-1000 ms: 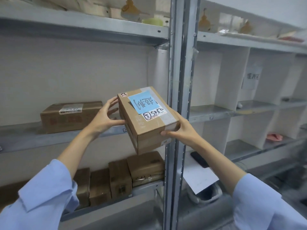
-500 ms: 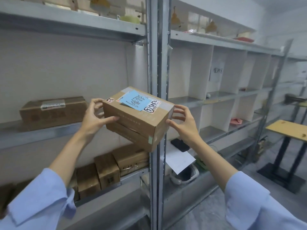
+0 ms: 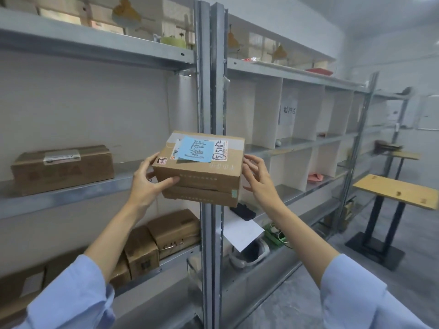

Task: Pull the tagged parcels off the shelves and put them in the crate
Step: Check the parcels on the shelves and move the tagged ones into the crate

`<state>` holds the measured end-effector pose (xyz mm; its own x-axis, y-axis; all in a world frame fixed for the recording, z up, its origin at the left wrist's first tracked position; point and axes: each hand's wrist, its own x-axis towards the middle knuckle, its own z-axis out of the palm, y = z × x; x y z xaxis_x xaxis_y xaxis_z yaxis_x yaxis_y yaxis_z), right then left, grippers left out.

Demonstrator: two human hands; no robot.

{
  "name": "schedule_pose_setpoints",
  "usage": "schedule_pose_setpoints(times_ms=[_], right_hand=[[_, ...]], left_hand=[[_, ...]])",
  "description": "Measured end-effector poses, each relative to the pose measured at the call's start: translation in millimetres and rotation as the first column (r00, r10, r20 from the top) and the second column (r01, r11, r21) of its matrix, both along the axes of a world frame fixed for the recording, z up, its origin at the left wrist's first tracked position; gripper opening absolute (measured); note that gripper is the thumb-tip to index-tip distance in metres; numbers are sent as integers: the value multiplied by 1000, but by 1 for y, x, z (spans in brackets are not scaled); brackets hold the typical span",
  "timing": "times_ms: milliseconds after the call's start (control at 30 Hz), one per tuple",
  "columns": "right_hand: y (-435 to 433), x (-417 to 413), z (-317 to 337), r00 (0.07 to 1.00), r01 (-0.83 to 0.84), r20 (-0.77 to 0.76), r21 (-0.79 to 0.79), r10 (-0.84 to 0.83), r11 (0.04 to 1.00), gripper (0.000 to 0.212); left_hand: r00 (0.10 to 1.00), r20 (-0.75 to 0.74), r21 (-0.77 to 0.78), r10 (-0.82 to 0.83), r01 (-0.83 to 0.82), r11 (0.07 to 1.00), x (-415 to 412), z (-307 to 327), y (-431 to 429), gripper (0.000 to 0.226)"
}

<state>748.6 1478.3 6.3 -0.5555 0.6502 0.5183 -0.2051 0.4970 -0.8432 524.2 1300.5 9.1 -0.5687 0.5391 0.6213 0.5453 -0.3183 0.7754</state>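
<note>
Parcel (image 3: 199, 169) sits between my hands, long side running left-right; left hand (image 3: 145, 184) grips its left end, right hand (image 3: 259, 179) spread loose just beside the other.

Brown cardboard parcel (image 3: 202, 176) — blue note (image 3: 194, 149) stuck on top — aloft, nearly level.

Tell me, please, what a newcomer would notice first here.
The parcel with a blue note, held mid-frame before the steel post: the left hand grips its left end, the right hand is at its right end. Behind, a brown box sits on the left middle shelf.
</note>
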Motion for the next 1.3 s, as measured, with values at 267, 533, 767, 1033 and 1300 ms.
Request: schedule_pose_setpoints(times_ms=[267, 533, 767, 1033, 1300], right_hand=[[3, 42, 4, 990, 79, 119, -37, -74, 996, 87], [31, 92, -15, 949, 309, 60, 23, -310, 951, 108], [43, 156, -21, 916, 399, 56, 2, -398, 917, 93], [45, 254, -25, 857, 510, 71, 17, -510, 860, 96], [56, 379, -38, 730, 677, 103, 25, -676, 735, 80]], left_hand=[[985, 65, -15, -163, 164, 986, 29, -9, 26, 58], [865, 144, -88, -481, 496, 864, 65, -2, 57, 54], [830, 67, -141, -554, 558, 818, 104, 3, 108, 54], [596, 180, -260, -782, 796, 547, 155, 0, 176, 88], [475, 126, -391, -871, 831, 397, 265, -16, 245, 91]])
